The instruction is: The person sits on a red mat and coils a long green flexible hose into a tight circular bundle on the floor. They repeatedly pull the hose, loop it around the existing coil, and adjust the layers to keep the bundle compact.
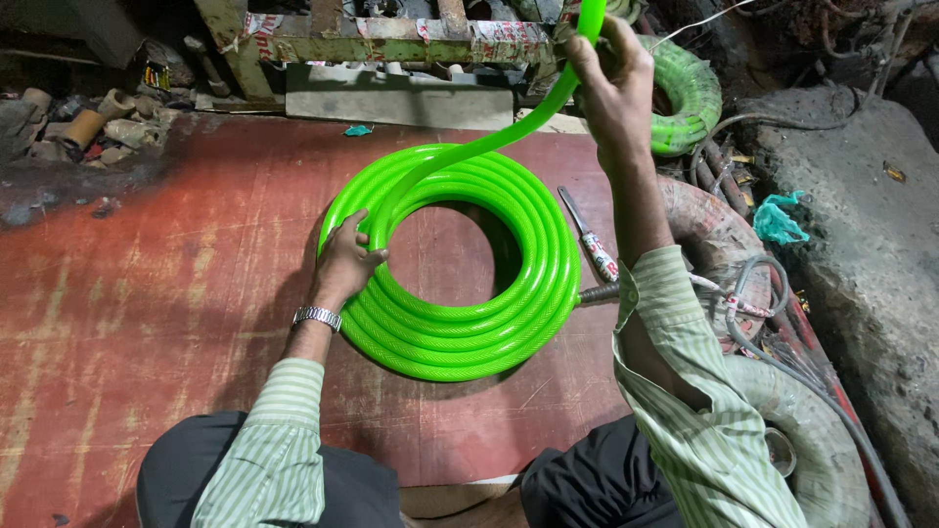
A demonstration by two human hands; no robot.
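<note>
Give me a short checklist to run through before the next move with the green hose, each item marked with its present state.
1. Left hand pressing on the hose coil: ok, fingers rest on the coil's left side.
2. Right hand gripping the free hose length: ok, closed around it, raised above the coil.
3. Coil lying flat on the red board: ok, loops stacked evenly.
4. Free length without kinks: ok in the part shown; its upper end leaves the picture, cannot tell.
5. Knife away from the coil: not ok, it lies right beside the coil's right edge.
</note>
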